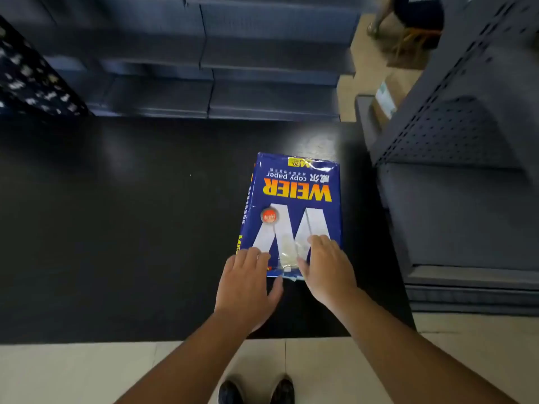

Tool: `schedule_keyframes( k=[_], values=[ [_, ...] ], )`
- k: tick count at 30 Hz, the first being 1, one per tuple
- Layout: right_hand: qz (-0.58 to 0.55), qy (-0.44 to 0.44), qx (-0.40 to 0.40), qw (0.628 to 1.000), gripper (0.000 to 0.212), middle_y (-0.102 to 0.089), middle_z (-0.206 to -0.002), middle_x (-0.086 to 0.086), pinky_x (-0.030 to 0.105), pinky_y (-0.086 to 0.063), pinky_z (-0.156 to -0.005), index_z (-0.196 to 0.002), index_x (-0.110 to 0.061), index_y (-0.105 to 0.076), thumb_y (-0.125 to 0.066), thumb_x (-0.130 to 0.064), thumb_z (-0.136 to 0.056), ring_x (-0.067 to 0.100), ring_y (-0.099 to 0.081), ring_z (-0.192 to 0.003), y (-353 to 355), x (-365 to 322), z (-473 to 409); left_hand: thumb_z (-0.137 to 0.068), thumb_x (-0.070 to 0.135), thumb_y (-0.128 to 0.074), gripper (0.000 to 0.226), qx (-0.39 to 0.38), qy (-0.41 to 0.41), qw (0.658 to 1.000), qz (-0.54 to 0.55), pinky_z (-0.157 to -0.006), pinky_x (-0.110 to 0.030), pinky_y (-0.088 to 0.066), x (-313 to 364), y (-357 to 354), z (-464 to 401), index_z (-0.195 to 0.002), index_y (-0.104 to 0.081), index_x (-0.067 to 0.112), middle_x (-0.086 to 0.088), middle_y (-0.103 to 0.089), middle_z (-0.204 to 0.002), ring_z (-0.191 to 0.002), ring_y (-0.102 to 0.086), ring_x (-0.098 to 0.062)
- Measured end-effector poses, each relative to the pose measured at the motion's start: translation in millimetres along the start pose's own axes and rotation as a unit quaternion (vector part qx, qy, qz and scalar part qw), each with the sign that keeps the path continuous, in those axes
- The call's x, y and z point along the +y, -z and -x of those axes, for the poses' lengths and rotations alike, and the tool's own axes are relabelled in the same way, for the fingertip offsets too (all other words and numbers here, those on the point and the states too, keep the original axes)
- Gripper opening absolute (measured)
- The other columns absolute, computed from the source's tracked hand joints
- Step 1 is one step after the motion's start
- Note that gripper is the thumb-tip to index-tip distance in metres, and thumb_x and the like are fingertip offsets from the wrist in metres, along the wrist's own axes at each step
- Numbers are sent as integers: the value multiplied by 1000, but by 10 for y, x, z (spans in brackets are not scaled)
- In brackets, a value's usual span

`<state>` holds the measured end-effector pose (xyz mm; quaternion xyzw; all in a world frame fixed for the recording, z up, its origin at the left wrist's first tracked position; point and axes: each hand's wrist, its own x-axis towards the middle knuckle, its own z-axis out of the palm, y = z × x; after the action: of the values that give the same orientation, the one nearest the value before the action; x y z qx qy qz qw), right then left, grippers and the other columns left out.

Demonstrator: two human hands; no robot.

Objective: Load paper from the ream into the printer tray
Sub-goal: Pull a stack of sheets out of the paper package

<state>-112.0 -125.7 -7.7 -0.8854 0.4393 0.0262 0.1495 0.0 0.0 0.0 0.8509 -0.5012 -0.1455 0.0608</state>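
Note:
A blue ream of copy paper with a large white W and yellow lettering lies flat on a black table, its torn near end toward me. My left hand rests on the ream's near left corner, fingers spread over the wrapper and thumb at the torn edge. My right hand lies on the near right corner, fingers flat on the wrapper. Neither hand is clearly closed around the ream. No printer tray is recognisable in view.
A dark grey perforated metal shelf unit stands close on the right. Stacked dark shelves line the back. A cardboard box sits on the floor beyond. A person's legs appear at top right. My shoes show below the table edge.

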Motion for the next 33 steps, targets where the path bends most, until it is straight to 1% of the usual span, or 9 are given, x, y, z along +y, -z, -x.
schedule_keyframes(
  k=[3,10,16,21,23,25,28,31,33],
  values=[
    [-40,-7,22,999,33,-62,-112,3,31,-54,-87,-114,-16,-56,-60,-39,-91,20,-59,-104,-104,-9,-152,-87,58,-43,49,-6,-13,1000,15,-106,-35,-42,-75,-134,-74,-125,-44,28,7,-51,-126,-118,-45,-14],
    [-86,-43,38,995,12,-63,-100,5,32,-55,-78,-100,-12,-63,-65,-17,-89,19,-59,-93,-206,-34,-260,-89,59,-40,54,4,-21,1000,5,-109,-35,-38,-113,-239,-49,-132,-41,26,7,-46,-133,-126,-38,-14],
    [-14,45,31,998,18,-62,-92,4,30,-50,-74,-94,-15,-60,-73,-19,-83,16,-52,-83,-235,36,-185,-89,58,-41,56,-5,-24,1000,-1,-111,-35,-37,-118,-243,-17,-134,-39,25,7,-45,-136,-128,-37,-13],
    [9,153,55,987,11,-58,-86,1,29,-44,-72,-90,-16,-57,-68,-16,-86,16,-50,-78,-186,186,158,-92,49,-39,48,2,-26,1000,8,-110,-34,-38,-105,-220,38,-133,-42,24,6,-47,-135,-127,-39,-13],
    [19,180,64,981,11,-52,-78,-2,29,-41,-68,-83,-18,-54,-64,-14,-87,16,-44,-72,-178,247,370,-94,42,-36,43,20,-25,999,14,-109,-33,-39,-99,-206,66,-131,-45,22,5,-50,-133,-125,-41,-13],
    [25,201,61,977,22,-40,-71,-5,29,-34,-65,-75,-20,-48,-61,-3,-82,15,-34,-67,-232,291,618,-94,39,-33,41,34,-22,999,18,-107,-33,-40,-93,-206,93,-128,-48,21,4,-52,-129,-122,-44,-14],
    [10,203,48,978,28,-38,-69,-5,29,-31,-60,-72,-21,-45,-60,3,-76,16,-34,-64,-389,312,954,-93,45,-26,48,39,-22,999,19,-105,-36,-42,-53,-247,116,-126,-48,20,3,-55,-126,-120,-46,-16],
    [-21,169,37,985,28,-43,-68,-5,31,-37,-59,-71,-21,-48,-63,2,-74,16,-38,-64,-494,315,1062,-92,52,-34,49,38,-18,999,0,-107,-36,-41,5,-326,131,-126,-48,19,2,-53,-126,-119,-46,-18],
    [-42,174,21,984,23,-46,-70,-7,30,-39,-62,-74,-22,-52,-64,-3,-81,14,-41,-66,-495,310,1042,-91,56,-38,52,29,-15,999,-21,-108,-38,-39,27,-363,123,-126,-46,18,1,-50,-126,-120,-44,-20]
  ],
)
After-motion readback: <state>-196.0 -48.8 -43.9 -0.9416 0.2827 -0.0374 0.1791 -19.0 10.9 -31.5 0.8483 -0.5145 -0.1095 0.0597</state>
